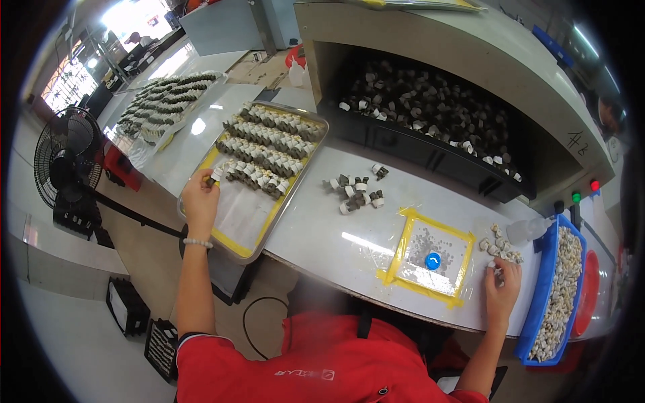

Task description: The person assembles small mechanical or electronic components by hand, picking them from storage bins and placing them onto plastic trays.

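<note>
My left hand (200, 203) is over the left side of a metal tray (321, 144). Its fingers are closed on a small white-and-dark cylindrical part (216, 174), beside the rows of similar parts (265, 151) standing in the tray. At the right, my right hand (504, 290) has its fingers pinched on a small whitish piece (496, 267), partly hidden by the fingers. Just beyond it lies a loose group of small cream-coloured pieces (498, 246). A yellow-taped square (403, 250) on the table holds a blue cap (433, 260) amid small grey discs.
Several loose white-and-dark parts (355, 193) lie mid-table. Behind them, a black bin (430, 151) full of parts sits inside a beige housing (537, 87). A blue tray (545, 295) of cream pieces and a translucent bottle (527, 230) stand right. A black fan (66, 151) is far left.
</note>
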Available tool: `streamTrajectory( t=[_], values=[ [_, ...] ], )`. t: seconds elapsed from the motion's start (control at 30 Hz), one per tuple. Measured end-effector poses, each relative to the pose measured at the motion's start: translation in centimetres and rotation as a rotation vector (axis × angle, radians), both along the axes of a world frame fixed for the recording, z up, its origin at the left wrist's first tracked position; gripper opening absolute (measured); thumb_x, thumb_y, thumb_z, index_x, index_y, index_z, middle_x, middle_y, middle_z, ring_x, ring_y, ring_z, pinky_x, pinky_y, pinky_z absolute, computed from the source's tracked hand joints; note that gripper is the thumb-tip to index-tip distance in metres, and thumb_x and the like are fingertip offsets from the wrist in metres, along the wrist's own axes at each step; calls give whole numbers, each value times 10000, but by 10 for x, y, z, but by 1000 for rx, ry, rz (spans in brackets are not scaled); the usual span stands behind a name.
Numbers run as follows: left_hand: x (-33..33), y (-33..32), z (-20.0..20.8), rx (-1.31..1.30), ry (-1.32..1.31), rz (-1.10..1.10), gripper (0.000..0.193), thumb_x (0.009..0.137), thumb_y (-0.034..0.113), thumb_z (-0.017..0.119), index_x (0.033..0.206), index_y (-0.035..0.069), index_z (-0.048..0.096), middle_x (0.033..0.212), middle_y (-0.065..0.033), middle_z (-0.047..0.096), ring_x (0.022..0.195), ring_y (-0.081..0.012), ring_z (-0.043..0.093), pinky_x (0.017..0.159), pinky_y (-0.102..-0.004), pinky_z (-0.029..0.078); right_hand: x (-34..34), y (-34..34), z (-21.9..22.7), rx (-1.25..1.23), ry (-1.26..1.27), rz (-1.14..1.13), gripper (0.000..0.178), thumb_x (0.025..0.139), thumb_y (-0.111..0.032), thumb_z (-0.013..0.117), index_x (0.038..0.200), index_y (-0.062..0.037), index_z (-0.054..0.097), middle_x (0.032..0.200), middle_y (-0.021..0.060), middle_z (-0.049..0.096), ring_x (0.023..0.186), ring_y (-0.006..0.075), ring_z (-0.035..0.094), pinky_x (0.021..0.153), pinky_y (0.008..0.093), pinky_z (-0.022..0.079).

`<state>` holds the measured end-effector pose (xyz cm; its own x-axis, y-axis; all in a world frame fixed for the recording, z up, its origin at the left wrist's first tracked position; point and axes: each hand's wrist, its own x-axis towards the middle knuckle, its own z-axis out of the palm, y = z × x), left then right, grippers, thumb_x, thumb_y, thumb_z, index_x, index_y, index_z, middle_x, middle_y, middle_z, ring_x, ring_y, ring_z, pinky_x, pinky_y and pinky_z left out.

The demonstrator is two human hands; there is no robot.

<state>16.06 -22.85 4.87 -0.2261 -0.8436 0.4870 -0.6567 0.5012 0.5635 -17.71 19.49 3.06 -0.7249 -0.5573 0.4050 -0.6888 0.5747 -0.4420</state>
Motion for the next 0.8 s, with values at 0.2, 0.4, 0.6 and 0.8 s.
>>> streamTrajectory(
  t=[0.2, 0.4, 0.6, 0.8],
  values=[
    [4, -41, -14, -162, -196, 14, 253, 676, -48, 558, 925, -5, 574, 793, -166, 606, 655, -250, 599, 621, -326, 472, 6, 1, 3, -33, -26, 5, 185, 704, -1, 603, 887, 8, 578, 832, 121, 560, 783, 268, 500, 688, 340, 416],
    [-1, -36, -16, 73, -257, 5, 266, 669, -22, 563, 934, 3, 567, 839, -165, 606, 762, -279, 595, 695, -351, 468, 6, 6, -1, -3, 45, 18, 206, 703, 21, 607, 907, 10, 579, 798, 99, 544, 727, 212, 493, 640, 299, 411],
    [1, -30, -9, 104, -212, -219, 323, 657, 2, 591, 977, 26, 554, 915, -127, 601, 851, -246, 570, 768, -334, 449, 8, 3, -3, -6, -41, -26, 172, 717, -12, 610, 887, 8, 584, 832, 116, 564, 781, 256, 504, 687, 330, 419],
    [11, -54, -13, 190, -237, -276, 302, 658, 7, 615, 954, 23, 559, 967, -88, 599, 877, -227, 570, 796, -321, 450, 10, 0, 0, -40, -53, -17, 159, 724, -13, 609, 879, 10, 587, 835, 118, 566, 781, 255, 507, 688, 330, 421]
  ],
)
